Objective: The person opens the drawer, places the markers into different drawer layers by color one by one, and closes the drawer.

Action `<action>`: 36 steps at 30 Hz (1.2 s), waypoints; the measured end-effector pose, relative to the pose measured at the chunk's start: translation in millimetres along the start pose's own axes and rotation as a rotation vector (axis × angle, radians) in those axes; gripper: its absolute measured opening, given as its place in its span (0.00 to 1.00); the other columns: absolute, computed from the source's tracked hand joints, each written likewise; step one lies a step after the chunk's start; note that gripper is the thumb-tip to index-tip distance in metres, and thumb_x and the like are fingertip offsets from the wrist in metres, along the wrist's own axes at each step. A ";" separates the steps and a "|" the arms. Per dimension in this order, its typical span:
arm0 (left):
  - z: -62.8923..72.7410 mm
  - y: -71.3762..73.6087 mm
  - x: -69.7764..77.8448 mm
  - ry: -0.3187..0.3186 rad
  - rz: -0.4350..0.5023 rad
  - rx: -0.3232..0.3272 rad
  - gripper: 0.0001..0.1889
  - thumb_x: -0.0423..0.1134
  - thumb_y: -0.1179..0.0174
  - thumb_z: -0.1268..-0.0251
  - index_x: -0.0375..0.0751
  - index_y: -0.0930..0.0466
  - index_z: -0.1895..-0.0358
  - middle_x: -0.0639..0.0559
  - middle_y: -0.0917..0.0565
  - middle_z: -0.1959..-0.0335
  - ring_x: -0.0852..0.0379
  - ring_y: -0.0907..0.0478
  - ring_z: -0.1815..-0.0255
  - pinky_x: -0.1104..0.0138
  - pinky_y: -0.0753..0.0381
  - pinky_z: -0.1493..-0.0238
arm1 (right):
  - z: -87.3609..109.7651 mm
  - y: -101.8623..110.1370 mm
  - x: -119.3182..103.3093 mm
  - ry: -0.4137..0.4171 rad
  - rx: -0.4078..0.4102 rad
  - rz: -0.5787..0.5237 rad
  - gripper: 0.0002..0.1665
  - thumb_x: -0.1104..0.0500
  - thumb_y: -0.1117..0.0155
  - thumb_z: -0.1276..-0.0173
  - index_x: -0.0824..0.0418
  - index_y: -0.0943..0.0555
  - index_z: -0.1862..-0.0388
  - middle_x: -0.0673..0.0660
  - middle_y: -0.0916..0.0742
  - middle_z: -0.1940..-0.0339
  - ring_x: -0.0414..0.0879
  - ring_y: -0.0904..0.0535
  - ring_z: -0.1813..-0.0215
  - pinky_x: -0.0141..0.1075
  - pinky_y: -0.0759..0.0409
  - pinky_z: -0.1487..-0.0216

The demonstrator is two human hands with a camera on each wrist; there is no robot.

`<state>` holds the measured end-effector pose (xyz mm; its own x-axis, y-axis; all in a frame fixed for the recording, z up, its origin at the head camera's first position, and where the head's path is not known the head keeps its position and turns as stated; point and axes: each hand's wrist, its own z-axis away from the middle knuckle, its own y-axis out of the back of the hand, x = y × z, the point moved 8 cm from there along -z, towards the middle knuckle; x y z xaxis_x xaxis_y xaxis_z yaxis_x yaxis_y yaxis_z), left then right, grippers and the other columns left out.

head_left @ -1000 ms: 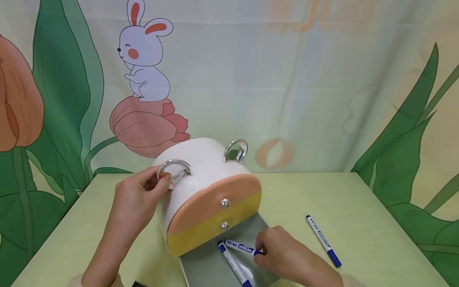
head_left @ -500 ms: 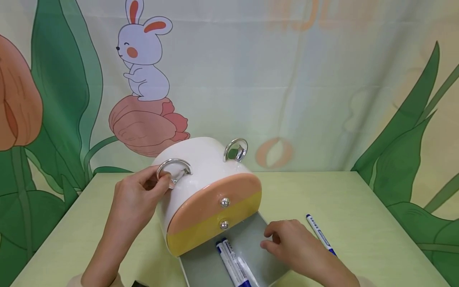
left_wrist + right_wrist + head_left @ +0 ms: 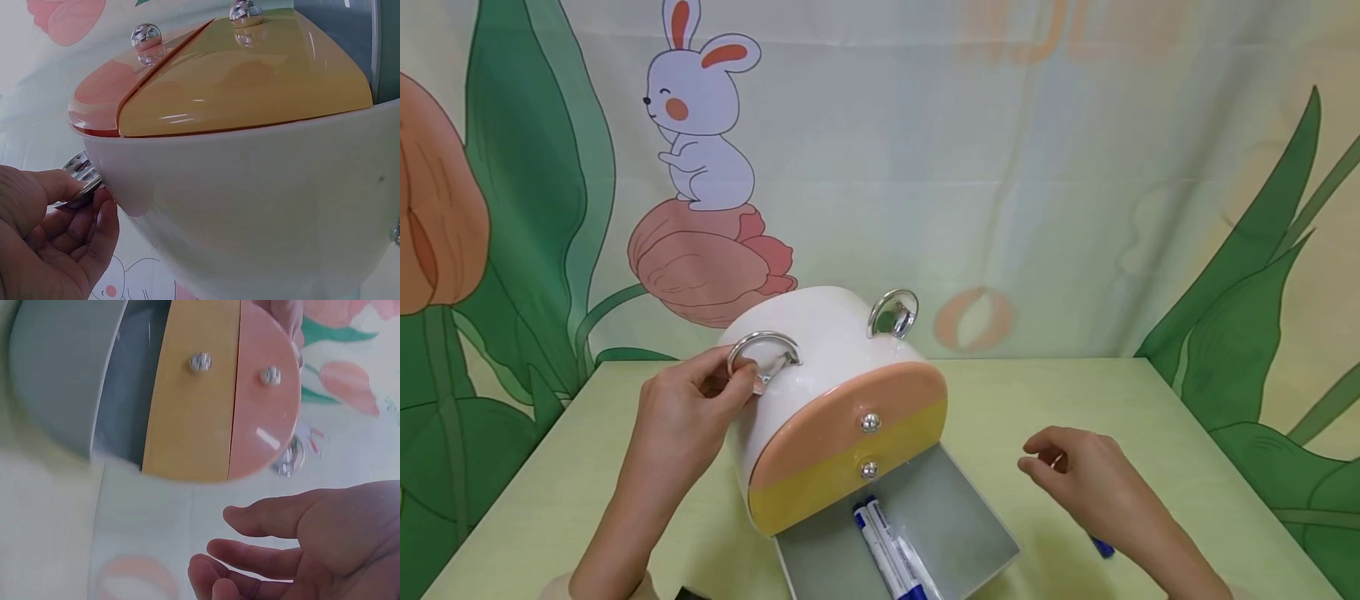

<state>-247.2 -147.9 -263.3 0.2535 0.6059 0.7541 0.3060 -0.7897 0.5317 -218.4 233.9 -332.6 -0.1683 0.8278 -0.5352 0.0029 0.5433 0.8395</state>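
A white, round-topped mini drawer cabinet (image 3: 820, 321) stands tilted on the table, its orange front (image 3: 820, 433) and yellow front (image 3: 820, 492) each bearing a silver knob. Below them, a grey drawer (image 3: 977, 529) is pulled out. White markers (image 3: 877, 546) with blue ends lie side by side inside. My left hand (image 3: 681, 417) pinches the silver ring (image 3: 763, 336) on the cabinet's left top; the left wrist view shows thumb and fingers at this ring (image 3: 81, 197). To the drawer's right, my right hand (image 3: 1090, 475) hovers with loosely bent fingers, holding nothing. It hides most of another marker (image 3: 1102, 547).
A second silver ring (image 3: 913, 318) sits on the cabinet's right top. Some dark object (image 3: 691, 593) peeks in at the bottom edge. Behind the pale green table (image 3: 1195, 467) hangs a cloth backdrop (image 3: 1075, 208) printed with a rabbit and flowers.
My right hand has let go of a marker, which now lies alongside the other in the drawer. The hand has moved right and up, out of the drawer. My left hand stays on the ring.
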 end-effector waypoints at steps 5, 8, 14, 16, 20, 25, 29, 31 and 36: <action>-0.3 -0.2 -0.1 0.005 -0.001 -0.005 0.07 0.37 0.39 0.27 0.41 0.14 0.63 0.49 0.18 0.73 0.54 0.23 0.65 0.75 0.22 0.69 | 1.3 11.2 21.9 -0.048 0.018 0.018 0.10 0.56 0.30 0.28 0.61 0.12 0.54 0.47 0.12 0.65 0.43 0.17 0.62 0.41 0.17 0.61; -0.2 0.3 -0.4 0.009 -0.008 -0.004 0.07 0.38 0.39 0.27 0.42 0.14 0.64 0.50 0.19 0.74 0.54 0.23 0.65 0.75 0.23 0.69 | 1.6 15.2 33.0 -0.063 0.033 0.031 0.12 0.56 0.30 0.28 0.63 0.13 0.53 0.49 0.11 0.63 0.46 0.16 0.61 0.43 0.16 0.61; -0.1 0.7 -1.0 0.019 -0.004 -0.007 0.08 0.38 0.40 0.27 0.42 0.14 0.64 0.49 0.19 0.74 0.54 0.24 0.65 0.75 0.22 0.69 | 2.8 17.4 49.6 -0.106 0.041 0.029 0.14 0.56 0.30 0.28 0.65 0.13 0.51 0.51 0.11 0.62 0.48 0.16 0.60 0.43 0.16 0.62; -0.2 0.3 -1.0 0.019 0.000 -0.011 0.07 0.38 0.39 0.27 0.41 0.14 0.63 0.49 0.18 0.73 0.53 0.23 0.64 0.75 0.22 0.69 | 3.0 16.7 54.4 -0.122 0.036 0.030 0.15 0.56 0.30 0.28 0.65 0.14 0.51 0.52 0.11 0.61 0.48 0.16 0.60 0.43 0.15 0.62; -0.5 0.0 -1.4 0.025 -0.001 -0.013 0.07 0.39 0.39 0.27 0.41 0.14 0.62 0.49 0.18 0.72 0.53 0.23 0.64 0.75 0.22 0.68 | 3.8 16.3 63.3 -0.153 0.043 0.040 0.16 0.55 0.32 0.27 0.66 0.14 0.49 0.53 0.11 0.60 0.49 0.15 0.60 0.43 0.16 0.62; -0.6 -0.5 -2.3 0.032 -0.009 -0.016 0.08 0.40 0.40 0.27 0.42 0.15 0.64 0.49 0.19 0.73 0.53 0.24 0.64 0.74 0.23 0.69 | 6.2 18.1 73.7 -0.188 0.089 0.047 0.17 0.56 0.32 0.27 0.67 0.14 0.48 0.53 0.11 0.61 0.48 0.16 0.61 0.41 0.18 0.65; -0.6 -0.1 -2.2 0.031 -0.014 -0.014 0.08 0.40 0.40 0.27 0.42 0.15 0.65 0.49 0.19 0.73 0.53 0.25 0.64 0.74 0.23 0.69 | 8.5 16.5 80.6 -0.214 0.104 0.054 0.18 0.56 0.31 0.28 0.68 0.15 0.47 0.52 0.12 0.63 0.47 0.19 0.63 0.39 0.21 0.65; -0.5 -0.1 -2.4 0.031 -0.015 -0.015 0.08 0.40 0.39 0.26 0.42 0.15 0.64 0.49 0.19 0.73 0.53 0.25 0.63 0.74 0.23 0.69 | 9.5 15.0 83.8 -0.219 0.107 0.051 0.18 0.57 0.31 0.28 0.69 0.15 0.47 0.52 0.12 0.63 0.47 0.20 0.63 0.39 0.21 0.65; -0.5 -0.3 -2.0 0.031 -0.013 -0.014 0.08 0.39 0.39 0.26 0.42 0.15 0.64 0.49 0.19 0.72 0.53 0.24 0.63 0.74 0.23 0.69 | 10.7 9.1 93.6 -0.243 0.102 0.045 0.17 0.58 0.30 0.29 0.70 0.15 0.49 0.52 0.13 0.65 0.47 0.20 0.64 0.39 0.20 0.65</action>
<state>-248.2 -148.9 -264.9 0.2205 0.6133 0.7584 0.2967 -0.7829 0.5469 -223.6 317.8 -376.1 0.0760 0.8541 -0.5145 0.1068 0.5060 0.8559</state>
